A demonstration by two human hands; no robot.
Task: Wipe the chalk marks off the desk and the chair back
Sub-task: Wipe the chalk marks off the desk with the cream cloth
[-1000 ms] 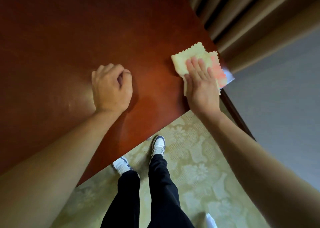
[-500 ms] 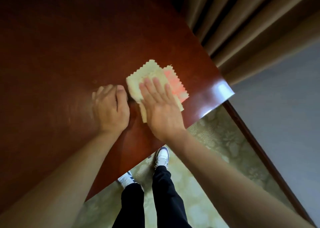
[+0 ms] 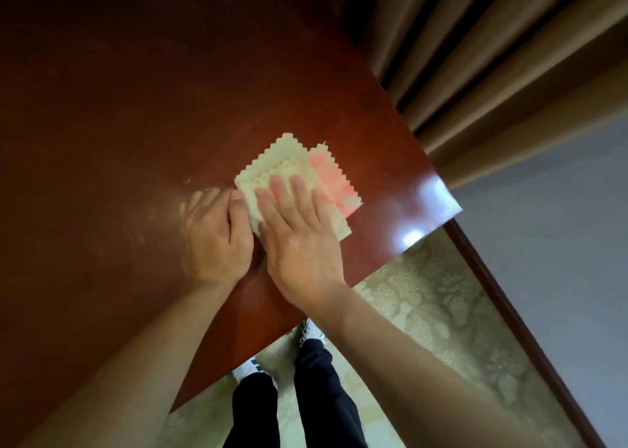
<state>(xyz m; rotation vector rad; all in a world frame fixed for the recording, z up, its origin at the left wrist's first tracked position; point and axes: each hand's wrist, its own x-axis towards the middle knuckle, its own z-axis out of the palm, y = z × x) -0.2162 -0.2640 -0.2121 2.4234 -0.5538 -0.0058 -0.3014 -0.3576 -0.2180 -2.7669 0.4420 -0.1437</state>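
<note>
A folded yellow cloth (image 3: 289, 165) with zigzag edges and a pink-stained corner lies on the glossy red-brown desk (image 3: 119, 107). My right hand (image 3: 299, 240) presses flat on the cloth, fingers straight and spread. My left hand (image 3: 214, 236) rests on the desk right beside it, and its thumb touches the cloth's left edge. The left fingers are motion-blurred. A few faint pale marks (image 3: 187, 181) show on the wood just beyond the left fingers. No chair is in view.
The desk's shiny near-right corner (image 3: 441, 206) lies a short way right of the cloth. Brown curtains (image 3: 475, 56) hang behind it beside a grey wall (image 3: 560, 226) with a dark baseboard (image 3: 503, 284). My legs and shoes (image 3: 306, 390) stand on patterned carpet (image 3: 424, 294).
My right hand slid the cloth leftward from the desk's right corner until it met my left hand. The left hand stayed in place, its fingers loosening from a fist.
</note>
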